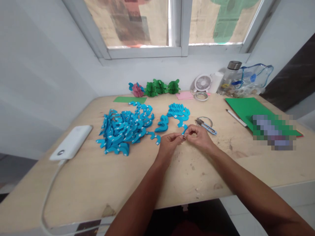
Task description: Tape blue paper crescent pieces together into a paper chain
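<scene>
Pale wooden tabletop (pixel 83 183) spreads under the fingers of the left hand (pixel 168 146) and the right hand (pixel 200 139). Well to the right of the fingertips lie green card sheets (pixel 246 108); nearer, to their left, is a heaped pile of blue paper cutouts (pixel 123 126). Farther left than that rests a white power bank (pixel 72 141). Just beyond the fingertips sits a fanned stack of cutouts (pixel 180 111), with thread snips (pixel 208 127) close on the right. One curved blue cutout (pixel 184 129) is pinched by both hands, thumbs and fingertips meeting at its near end. It should be nearly weightless and bendy, easily creased or torn at its narrow bends, so a light, flat pinch on an end seems best. Small white squares (pixel 175 116) dot the cutouts; if adhesive, they may cling to skin.
</scene>
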`<state>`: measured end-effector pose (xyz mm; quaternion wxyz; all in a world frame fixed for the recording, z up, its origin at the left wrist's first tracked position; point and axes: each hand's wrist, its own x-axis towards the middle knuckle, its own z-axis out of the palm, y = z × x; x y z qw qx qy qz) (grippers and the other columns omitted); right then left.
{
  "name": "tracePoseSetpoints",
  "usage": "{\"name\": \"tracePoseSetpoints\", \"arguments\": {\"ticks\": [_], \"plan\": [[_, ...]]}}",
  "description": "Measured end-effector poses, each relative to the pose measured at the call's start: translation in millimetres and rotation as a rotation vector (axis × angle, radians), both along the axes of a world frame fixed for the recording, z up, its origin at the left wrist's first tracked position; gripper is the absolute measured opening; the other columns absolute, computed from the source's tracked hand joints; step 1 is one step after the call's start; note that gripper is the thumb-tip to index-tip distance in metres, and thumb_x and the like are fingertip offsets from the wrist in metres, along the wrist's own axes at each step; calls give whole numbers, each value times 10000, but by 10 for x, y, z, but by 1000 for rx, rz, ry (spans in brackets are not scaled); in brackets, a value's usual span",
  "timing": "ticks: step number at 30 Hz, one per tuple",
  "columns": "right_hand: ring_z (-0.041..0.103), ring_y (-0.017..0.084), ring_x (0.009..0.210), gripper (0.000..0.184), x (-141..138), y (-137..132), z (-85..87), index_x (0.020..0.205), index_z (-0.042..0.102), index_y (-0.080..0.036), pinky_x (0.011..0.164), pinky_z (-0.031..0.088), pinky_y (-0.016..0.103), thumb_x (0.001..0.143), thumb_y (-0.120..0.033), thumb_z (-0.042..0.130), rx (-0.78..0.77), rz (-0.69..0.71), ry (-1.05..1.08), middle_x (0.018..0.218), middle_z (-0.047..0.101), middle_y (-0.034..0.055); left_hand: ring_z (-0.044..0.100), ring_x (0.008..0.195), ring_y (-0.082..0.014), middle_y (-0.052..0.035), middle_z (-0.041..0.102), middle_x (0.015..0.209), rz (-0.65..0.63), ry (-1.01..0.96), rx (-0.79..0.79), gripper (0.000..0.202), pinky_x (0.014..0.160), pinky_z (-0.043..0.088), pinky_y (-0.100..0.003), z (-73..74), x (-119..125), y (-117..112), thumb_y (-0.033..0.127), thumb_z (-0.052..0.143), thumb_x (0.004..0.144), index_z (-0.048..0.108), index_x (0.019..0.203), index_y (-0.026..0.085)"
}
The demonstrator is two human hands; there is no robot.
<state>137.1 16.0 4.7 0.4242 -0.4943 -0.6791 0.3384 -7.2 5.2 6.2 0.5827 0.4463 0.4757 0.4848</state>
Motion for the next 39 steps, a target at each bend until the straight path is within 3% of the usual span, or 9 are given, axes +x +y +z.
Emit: {"name": "tracePoseSetpoints", "arguments": {"ticks": [10,15,19,22,26,31,34,39], "plan": [[526,122,617,70,-29,-26,17,616,599,-171,591,407,247,673,-205,577,4,-36,-10,656,592,6,510,529,-120,10,574,486,26,123,75,139,552,392,-231,137,1,-44,225,647,599,634,479,156],[548,132,624,134,-34,-35,52,615,610,-173,587,408,252,722,-220,543,8,-15,7,668,615,19,522,540,-119,1,616,527,59,163,107,131,560,397,-227,86,-2,-39,224,639,614,653,502,155],[586,161,705,148,-39,-61,73,631,618,-190,667,431,280,745,-203,525,107,0,-44,711,649,28,536,553,-124,-8,634,547,106,169,112,123,565,397,-228,28,-6,-24,233,635,616,660,524,155],[599,180,743,125,-30,-81,82,668,629,-201,711,437,301,749,-207,534,161,-75,-68,735,671,30,549,557,-131,-12,641,549,129,162,104,120,574,409,-235,-1,-13,-13,237,633,618,659,534,156],[588,172,703,132,3,-64,93,726,639,-191,670,433,290,764,-241,523,118,-189,-25,727,666,33,558,550,-135,-21,648,554,153,124,72,117,577,421,-244,-10,-13,-8,243,631,626,665,556,156],[491,118,575,145,-9,-21,65,763,600,-173,536,376,239,736,-311,565,-44,-130,96,646,578,-4,548,548,-121,-13,635,538,129,101,72,127,587,420,-235,20,4,-20,232,630,624,652,529,150],[389,83,495,189,-34,-16,21,690,541,-173,457,291,211,690,-347,616,-138,-66,138,558,475,-47,534,549,-111,3,622,534,101,127,105,116,578,408,-224,15,10,-25,219,636,614,649,523,147],[288,67,476,301,-27,5,-52,548,387,-188,445,217,209,689,-332,611,-142,1,121,497,335,-73,524,548,-103,9,621,545,63,163,119,121,561,385,-215,-42,14,-12,231,629,628,651,549,143]]}}
